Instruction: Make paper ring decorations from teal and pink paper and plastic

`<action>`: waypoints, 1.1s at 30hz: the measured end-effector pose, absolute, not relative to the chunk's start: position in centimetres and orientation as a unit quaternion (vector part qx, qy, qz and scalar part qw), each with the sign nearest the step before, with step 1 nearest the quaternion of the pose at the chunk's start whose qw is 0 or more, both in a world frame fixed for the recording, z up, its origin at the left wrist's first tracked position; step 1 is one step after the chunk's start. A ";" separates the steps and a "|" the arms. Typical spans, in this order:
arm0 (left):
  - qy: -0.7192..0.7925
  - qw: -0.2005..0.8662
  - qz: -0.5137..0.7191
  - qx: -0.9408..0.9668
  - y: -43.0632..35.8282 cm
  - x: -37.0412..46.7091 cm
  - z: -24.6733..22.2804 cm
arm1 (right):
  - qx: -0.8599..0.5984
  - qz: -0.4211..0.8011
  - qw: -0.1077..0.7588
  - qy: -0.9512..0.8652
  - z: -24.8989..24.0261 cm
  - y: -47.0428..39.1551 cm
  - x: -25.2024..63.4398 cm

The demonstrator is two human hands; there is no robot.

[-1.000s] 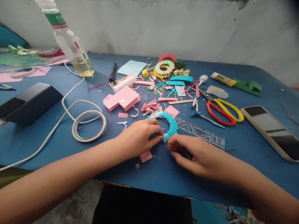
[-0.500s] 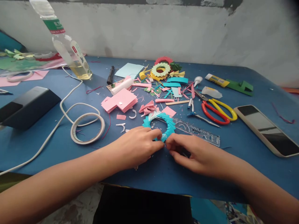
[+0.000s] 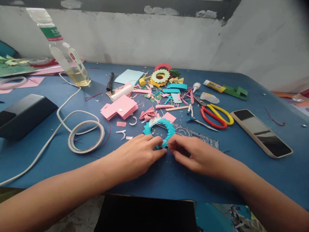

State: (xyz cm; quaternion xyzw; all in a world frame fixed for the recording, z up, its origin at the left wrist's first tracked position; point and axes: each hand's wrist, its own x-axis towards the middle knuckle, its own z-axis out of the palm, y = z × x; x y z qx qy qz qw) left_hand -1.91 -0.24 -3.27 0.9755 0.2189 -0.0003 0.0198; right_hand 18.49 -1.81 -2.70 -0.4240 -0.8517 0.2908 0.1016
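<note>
A ring of folded blue paper [image 3: 171, 128] lies near the table's front, partly over a clear plastic stencil ruler [image 3: 201, 138]. At its lower left edge, my left hand [image 3: 145, 151] is closed, thumb and fingers pinching the paper. My right hand [image 3: 193, 151] has its fingers curled at the ring's lower right edge, the fingertips against the paper. The part of the ring between the fingers is hidden. Folded pink paper pieces [image 3: 148, 113] sit just behind the ring, with a pink paper square [image 3: 169, 117] beside them.
To the left are a tape roll [image 3: 72, 143], a white cable [image 3: 51, 138], a dark box-shaped device [image 3: 29, 111] and a bottle [image 3: 79, 72]. Scissors [image 3: 214, 119] and a phone [image 3: 263, 132] lie right. Behind are a pink paper stack [image 3: 123, 104], finished paper rings [image 3: 154, 75] and scraps.
The camera view has shifted slightly, so the table's things appear a little further left. Both hands stay at the near edge of the blue ring, with little visible change in their grip.
</note>
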 end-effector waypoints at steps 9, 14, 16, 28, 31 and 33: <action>0.210 -0.006 0.016 0.978 -1.0 -2.1 -4.0 | -0.374 0.172 0.121 -0.903 -3.9 -0.7 17.9; 0.209 0.001 0.020 0.978 -1.2 -2.1 -4.0 | -0.328 0.140 0.120 -0.926 -3.5 0.0 18.0; 0.212 0.003 0.019 0.977 -1.2 -2.1 -4.0 | -0.309 0.145 0.123 -0.932 -3.4 0.4 18.1; 0.257 0.065 0.047 0.963 -1.0 -1.7 -4.0 | -0.308 0.255 0.123 -0.908 -4.0 1.8 18.0; 0.258 0.068 0.051 0.962 -1.0 -1.6 -3.9 | -0.306 0.266 0.127 -0.905 -4.3 2.0 17.9; 0.262 0.068 0.053 0.961 -1.0 -1.6 -3.9 | -0.308 0.269 0.129 -0.903 -4.6 2.0 17.9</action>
